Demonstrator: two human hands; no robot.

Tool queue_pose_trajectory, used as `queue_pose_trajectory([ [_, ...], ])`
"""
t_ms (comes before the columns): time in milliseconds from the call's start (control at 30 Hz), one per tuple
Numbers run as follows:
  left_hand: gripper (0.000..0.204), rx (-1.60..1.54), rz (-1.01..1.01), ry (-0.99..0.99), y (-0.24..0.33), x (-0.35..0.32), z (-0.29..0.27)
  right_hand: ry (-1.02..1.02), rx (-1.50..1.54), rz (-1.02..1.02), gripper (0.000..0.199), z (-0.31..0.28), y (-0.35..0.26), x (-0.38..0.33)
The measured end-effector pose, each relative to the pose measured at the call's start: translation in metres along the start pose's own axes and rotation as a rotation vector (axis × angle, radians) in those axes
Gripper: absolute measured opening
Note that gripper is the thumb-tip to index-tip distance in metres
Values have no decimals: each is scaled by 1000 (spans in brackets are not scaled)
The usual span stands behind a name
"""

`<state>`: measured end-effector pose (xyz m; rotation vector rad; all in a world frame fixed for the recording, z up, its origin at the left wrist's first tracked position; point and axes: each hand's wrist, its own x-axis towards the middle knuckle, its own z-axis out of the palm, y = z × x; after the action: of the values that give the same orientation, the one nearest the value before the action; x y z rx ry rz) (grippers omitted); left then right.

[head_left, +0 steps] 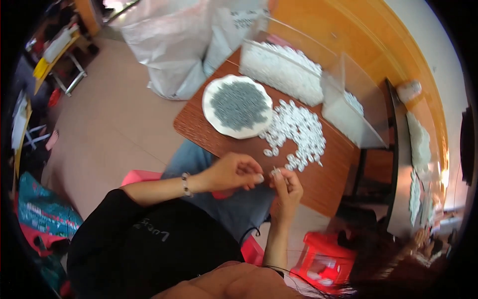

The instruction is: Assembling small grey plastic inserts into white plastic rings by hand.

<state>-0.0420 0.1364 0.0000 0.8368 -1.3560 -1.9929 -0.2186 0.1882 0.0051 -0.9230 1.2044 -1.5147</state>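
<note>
My left hand, with a beaded bracelet at the wrist, is held over my lap with its fingers curled. A small white piece shows at its fingertips. Close beside it, my right hand pinches something tiny and thin between thumb and forefinger, too small to make out. Just beyond both hands, a loose pile of small white oval pieces with dark centres lies on the brown table. Left of the pile, a white wavy-rimmed plate holds a heap of tiny grey parts.
Clear-walled bins of white pieces stand along the table's far edge. Large white sacks stand on the floor behind. A red plastic stool is at the lower right, and a teal bag lies at the left.
</note>
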Motion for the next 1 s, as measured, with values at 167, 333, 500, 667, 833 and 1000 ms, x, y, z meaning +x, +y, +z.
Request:
queue_pose_trajectory([
  [167,21,-56,-16,-126,3,0,4,-11,-2,-1,8,6,3,-6],
  [333,19,-173,-10,-49,-7,6,10,46,-69,-65,8,14,4,-6],
  [500,18,-154,14,-29,-6,9,15,93,-74,-89,8,17,3,-4],
  [667,18,-169,41,15,-7,11,16,81,-126,-122,10,15,6,-3],
  [833,19,-219,64,96,-8,10,21,105,-146,-108,12,15,6,-4],
  [1000,24,-501,-22,121,-15,7,36,158,-133,-152,12,17,8,-4],
])
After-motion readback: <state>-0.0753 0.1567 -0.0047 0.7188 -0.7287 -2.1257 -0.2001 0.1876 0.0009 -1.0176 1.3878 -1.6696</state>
